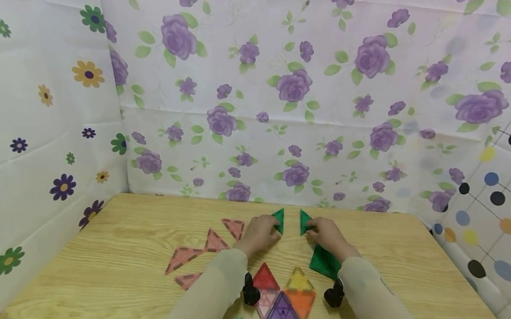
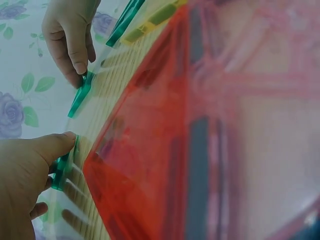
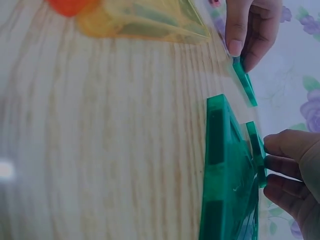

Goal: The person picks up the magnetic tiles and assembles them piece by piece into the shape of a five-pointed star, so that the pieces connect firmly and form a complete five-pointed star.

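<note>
Clearly, my left hand [image 1: 259, 232] pinches one green triangle [image 1: 280, 217], my right hand [image 1: 328, 235] a second green triangle [image 1: 304, 220], near the far edge of the table [image 1: 395, 263], both probably light, stiff, slippery, best held edgewise.

The head view is bright and evenly lit, the flowered curtain [image 1: 257, 98] crisp. Both wrist views look dimmer and greyer: a white glare spot [image 3: 6, 170] marks the table [image 3: 125, 125], soft shadows streak it, and the nearest pink tile [image 2: 270, 85] is blurred.
</note>
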`<state>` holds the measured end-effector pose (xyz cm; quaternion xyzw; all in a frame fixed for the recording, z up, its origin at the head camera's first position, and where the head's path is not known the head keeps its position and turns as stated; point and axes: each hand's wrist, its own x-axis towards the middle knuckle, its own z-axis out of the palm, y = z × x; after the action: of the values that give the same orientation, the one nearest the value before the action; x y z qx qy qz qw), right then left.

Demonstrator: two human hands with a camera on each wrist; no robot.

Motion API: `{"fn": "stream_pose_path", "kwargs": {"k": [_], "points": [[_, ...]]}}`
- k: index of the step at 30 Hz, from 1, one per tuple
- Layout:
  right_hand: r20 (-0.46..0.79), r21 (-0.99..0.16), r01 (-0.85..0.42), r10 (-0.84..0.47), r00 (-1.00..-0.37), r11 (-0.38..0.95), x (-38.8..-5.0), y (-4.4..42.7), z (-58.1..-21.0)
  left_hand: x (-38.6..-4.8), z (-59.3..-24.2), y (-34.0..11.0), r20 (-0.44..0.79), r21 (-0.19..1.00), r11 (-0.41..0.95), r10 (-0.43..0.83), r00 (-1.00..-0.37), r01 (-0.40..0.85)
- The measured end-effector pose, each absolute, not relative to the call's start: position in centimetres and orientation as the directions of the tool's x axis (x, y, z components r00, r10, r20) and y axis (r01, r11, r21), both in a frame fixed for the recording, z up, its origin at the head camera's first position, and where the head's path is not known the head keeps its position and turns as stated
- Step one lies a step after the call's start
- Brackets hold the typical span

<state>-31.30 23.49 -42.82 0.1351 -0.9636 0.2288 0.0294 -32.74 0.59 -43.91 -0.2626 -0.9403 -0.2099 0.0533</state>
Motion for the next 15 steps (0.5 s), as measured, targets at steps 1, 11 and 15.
{"fn": "stream_pose_path", "kwargs": {"k": [1,11,15], "points": [[0.13,-0.425,-0.283,-0.252,-0.959,0.86,-31.3,23.5,-42.8,-32.7,-43.9,0.6,0.216,0.357,0.774,0.477,-0.852,0.523],[0.153,-0.352,-0.352,-0.318,-0.936,0.867,-31.0,22.9,-42.7,-31.8,-43.4,0.5,0.211,0.284,0.781,0.515,-0.831,0.557],[0.127,-0.352,-0.335,-0.31,-0.942,0.874,-30.7,22.6,-42.4,-31.6,-43.2,0.5,0.201,0.227,0.787,0.538,-0.819,0.573]]}}
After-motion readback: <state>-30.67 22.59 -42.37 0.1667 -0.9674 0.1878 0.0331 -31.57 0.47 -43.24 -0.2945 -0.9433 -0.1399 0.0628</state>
